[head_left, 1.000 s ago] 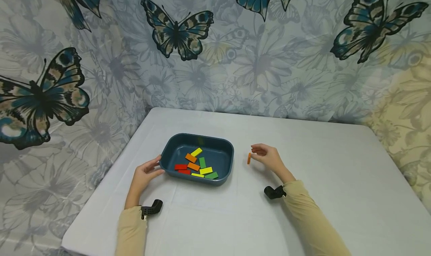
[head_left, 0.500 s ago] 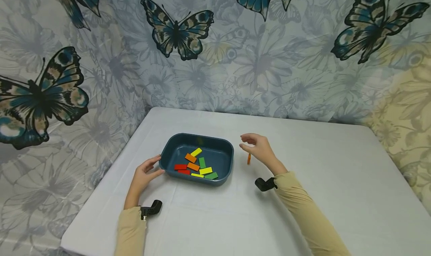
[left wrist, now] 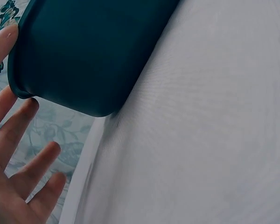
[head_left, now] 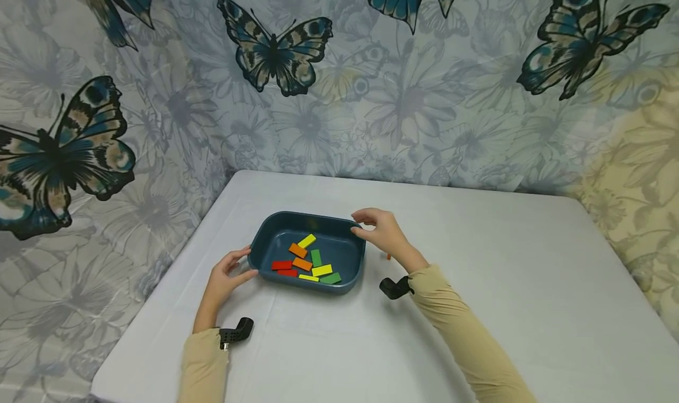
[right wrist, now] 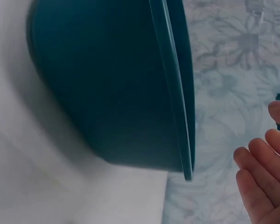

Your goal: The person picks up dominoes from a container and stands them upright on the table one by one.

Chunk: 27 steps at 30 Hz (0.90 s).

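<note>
Blocks (head_left: 303, 264) lay in the blue dish (head_left: 342, 248); your wide left hand (head_left: 225, 277) touched its left edge, your parted right hand (head_left: 384, 231) overhung its far-right corner, partly hiding an orange block (head_left: 389, 256).

indoor rm, type unclear: butterfly-print walls (head_left: 414, 114), white tbl (head_left: 493, 261).

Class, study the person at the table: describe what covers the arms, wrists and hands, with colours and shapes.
The left sleeve and right sleeve are long and beige. A black, angled device with a rounded end sits at each wrist: left device, right device. The left hand and right hand wear no gloves.
</note>
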Each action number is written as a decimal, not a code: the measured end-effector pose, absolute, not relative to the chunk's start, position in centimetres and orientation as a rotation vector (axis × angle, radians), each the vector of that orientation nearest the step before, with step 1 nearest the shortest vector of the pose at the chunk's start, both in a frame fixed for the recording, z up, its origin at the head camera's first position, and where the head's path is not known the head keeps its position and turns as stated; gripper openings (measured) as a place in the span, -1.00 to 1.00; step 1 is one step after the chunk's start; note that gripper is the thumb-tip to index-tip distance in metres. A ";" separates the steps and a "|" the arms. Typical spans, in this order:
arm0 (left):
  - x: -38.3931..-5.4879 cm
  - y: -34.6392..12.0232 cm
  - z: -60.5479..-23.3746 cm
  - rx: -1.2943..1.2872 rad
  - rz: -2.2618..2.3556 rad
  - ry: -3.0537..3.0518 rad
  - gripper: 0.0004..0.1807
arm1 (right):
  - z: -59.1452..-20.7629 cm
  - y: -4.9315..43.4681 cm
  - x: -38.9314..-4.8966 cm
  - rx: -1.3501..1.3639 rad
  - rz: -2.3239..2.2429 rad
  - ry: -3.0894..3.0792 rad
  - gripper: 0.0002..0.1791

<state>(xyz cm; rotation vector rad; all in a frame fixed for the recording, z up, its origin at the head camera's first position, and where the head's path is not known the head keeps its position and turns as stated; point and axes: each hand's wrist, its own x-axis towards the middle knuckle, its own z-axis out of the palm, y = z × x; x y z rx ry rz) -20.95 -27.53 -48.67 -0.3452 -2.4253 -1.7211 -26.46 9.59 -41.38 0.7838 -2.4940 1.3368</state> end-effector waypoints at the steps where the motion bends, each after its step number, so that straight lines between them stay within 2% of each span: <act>1: -21.0 -27.5 -48.7 -0.344 -1.724 -2.421 -0.48 | -41.4 9.3 -26.5 0.791 1.339 -2.493 -0.70; 7: -20.9 -27.5 -48.6 -0.327 -1.758 -2.419 -0.49 | -42.1 7.6 -26.3 0.833 1.363 -2.518 -0.67; 18: -19.6 -26.5 -45.7 -0.336 -1.762 -2.428 -0.50 | -43.0 4.8 -25.9 1.033 1.320 -2.594 -0.67; 27: -20.5 -27.1 -47.6 -0.371 -1.788 -2.385 -0.51 | -44.0 3.4 -25.6 1.167 1.197 -2.672 -0.71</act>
